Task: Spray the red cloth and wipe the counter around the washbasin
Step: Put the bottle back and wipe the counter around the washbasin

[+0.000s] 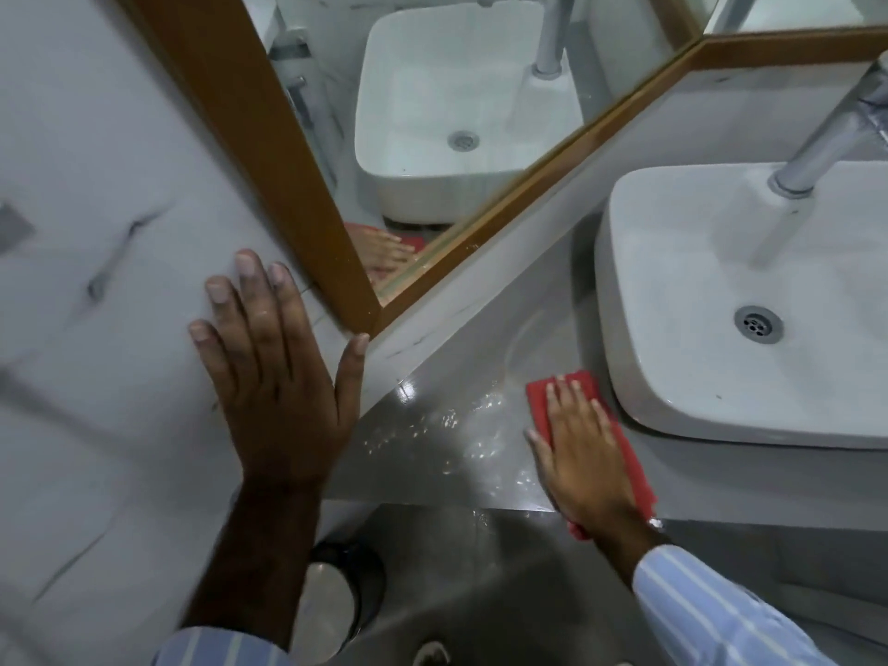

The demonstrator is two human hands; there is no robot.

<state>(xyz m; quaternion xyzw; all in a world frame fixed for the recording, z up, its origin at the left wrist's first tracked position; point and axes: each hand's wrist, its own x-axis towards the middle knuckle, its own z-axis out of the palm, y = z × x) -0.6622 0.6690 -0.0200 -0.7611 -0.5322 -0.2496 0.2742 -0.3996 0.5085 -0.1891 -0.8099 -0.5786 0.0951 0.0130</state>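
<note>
Red cloth pressed flat under spread right-hand fingers; wet bench at 9 o'clock risks streaks being left.

Wet glossy counter, wood mirror frame, prob. ceramic washbasin.

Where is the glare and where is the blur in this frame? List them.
Head view: specular glints on the wet counter between the left hand and the red cloth; left forearm and wall tiles smeared by motion blur; wide-angle bending of the mirror frame; washbasin fairly sharp.
</note>
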